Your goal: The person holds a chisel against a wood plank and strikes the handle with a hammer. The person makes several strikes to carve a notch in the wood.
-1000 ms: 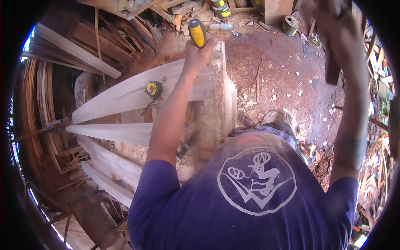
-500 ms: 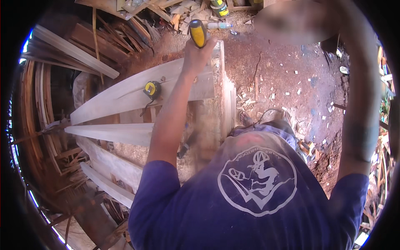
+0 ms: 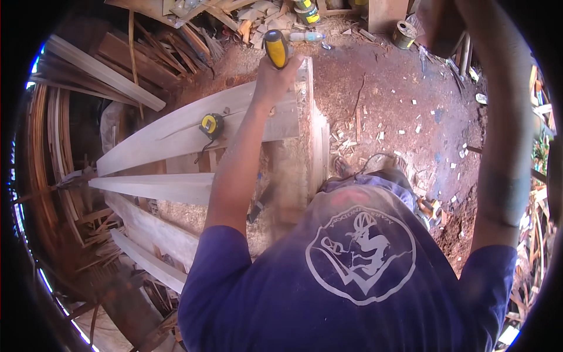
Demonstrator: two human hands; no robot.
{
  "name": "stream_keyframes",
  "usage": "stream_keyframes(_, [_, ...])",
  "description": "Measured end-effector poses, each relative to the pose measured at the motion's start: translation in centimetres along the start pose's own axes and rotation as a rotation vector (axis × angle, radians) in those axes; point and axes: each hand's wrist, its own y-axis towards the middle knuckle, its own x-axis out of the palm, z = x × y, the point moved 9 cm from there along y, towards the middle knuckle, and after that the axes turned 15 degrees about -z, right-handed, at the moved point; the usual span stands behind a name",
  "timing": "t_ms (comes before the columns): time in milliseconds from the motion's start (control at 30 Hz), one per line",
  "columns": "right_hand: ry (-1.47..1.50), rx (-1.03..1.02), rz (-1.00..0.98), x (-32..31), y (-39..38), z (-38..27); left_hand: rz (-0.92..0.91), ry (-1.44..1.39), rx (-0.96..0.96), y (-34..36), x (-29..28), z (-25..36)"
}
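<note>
My left hand (image 3: pixel 277 79) is wrapped round a chisel (image 3: pixel 275 48), its stubby yellow-and-black handle standing up above the fist. The blade is hidden below the hand. Hand and chisel are at the far end of a pale wooden board (image 3: pixel 303 105), on the edge of the workbench. My right arm (image 3: pixel 507 129) is raised close to the camera on the right. At its top, the right hand (image 3: pixel 443 26) shows only as a dark, smeared shape near the upper rim, and its fingers cannot be made out. Left of my left forearm, a yellow-and-black tape measure (image 3: pixel 212 125) lies on a wide plank (image 3: pixel 176 138).
Several long pale boards (image 3: pixel 152 185) fan out leftward from the bench. Lumber (image 3: pixel 105 70) leans at the far left. Wood scraps (image 3: pixel 270 20), a plastic bottle (image 3: pixel 307 36) and a tin can (image 3: pixel 404 35) lie at the back. Chips litter the reddish floor (image 3: pixel 399 105).
My right hand's blurred shape has shifted, and the can behind it now shows. My left hand keeps its grip on the chisel. The whole view has shifted slightly.
</note>
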Motion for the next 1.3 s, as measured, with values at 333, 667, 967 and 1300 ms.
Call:
stream_keyframes(333, [-0.312,0.306,-0.701,7.8,-9.1,9.7,0.004,0.008,0.022,-0.5,0.4,-0.7])
stream_keyframes(667, [0.143,1.080,-0.751,5.2,-23.5,16.5,-0.061,0.059,0.088,-0.8,0.2,0.9])
stream_keyframes(967, [0.255,1.226,-0.683,7.2,-29.0,18.9,-0.014,0.070,0.043,-2.6,-0.6,-0.3])
stream_keyframes(1300, [0.288,0.912,-0.738,9.7,-17.2,13.8,0.533,-0.441,0.684,-19.7,-9.7,10.3])
